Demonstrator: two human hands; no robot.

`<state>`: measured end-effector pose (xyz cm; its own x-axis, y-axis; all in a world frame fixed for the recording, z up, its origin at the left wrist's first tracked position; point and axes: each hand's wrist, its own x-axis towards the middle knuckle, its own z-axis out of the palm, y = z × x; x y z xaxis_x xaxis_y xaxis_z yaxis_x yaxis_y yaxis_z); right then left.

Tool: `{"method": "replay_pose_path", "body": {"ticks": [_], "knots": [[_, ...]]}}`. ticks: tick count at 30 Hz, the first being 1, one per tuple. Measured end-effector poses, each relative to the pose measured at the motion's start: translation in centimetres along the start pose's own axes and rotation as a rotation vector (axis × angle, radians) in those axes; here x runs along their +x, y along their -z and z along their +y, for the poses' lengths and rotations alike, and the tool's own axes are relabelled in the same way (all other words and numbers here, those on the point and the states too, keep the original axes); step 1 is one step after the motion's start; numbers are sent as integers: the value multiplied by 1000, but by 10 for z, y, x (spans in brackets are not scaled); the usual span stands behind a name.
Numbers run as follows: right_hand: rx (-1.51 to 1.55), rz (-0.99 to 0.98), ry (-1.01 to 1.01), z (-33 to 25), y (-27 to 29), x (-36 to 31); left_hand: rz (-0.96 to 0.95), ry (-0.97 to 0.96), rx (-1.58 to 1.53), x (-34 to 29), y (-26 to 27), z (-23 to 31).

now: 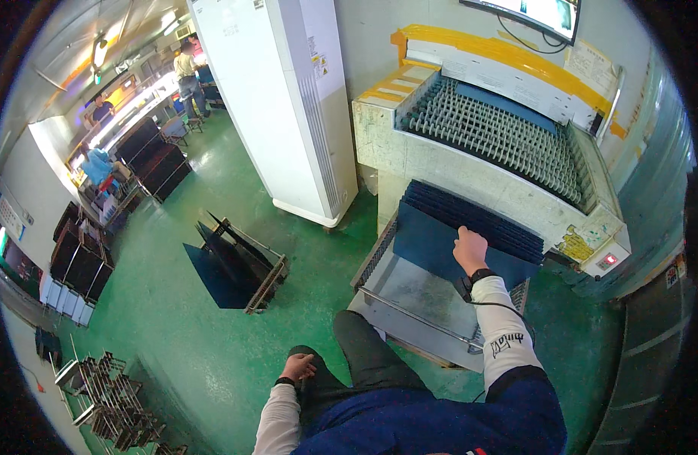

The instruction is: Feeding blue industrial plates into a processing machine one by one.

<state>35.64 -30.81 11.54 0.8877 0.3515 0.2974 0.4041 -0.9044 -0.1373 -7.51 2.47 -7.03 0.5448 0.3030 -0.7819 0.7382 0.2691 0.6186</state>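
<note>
My right hand (470,250) is closed at the upper edge of the front dark blue panel (428,241), with the fingertips pinched at that edge. This panel leans in a metal rack (421,312), in front of a row of several similar dark panels (474,220). The rack's near part shows a bare grey base. My left hand (298,368) rests on my thigh, holding nothing, its fingers loosely extended. A dark band and a cable circle my right wrist.
Behind the rack stands a machine with rows of rollers (500,140), a blue panel (508,106) at its far side. A white cabinet (269,98) rises to its left. Another rack of dark panels (231,265) stands on the green floor. Metal frames (110,402) lie lower left; people work far back.
</note>
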Motion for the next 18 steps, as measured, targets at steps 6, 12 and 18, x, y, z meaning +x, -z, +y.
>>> {"method": "replay_pose_path", "body": {"ticks": [6, 12, 18], "knots": [[8, -5, 2, -1, 1, 1, 13, 10, -17, 7, 1, -6], [61, -17, 47, 7, 19, 17, 6, -59, -101, 15, 8, -15], [19, 147, 151, 6, 109, 41, -16, -60, -15, 13, 7, -12]]}}
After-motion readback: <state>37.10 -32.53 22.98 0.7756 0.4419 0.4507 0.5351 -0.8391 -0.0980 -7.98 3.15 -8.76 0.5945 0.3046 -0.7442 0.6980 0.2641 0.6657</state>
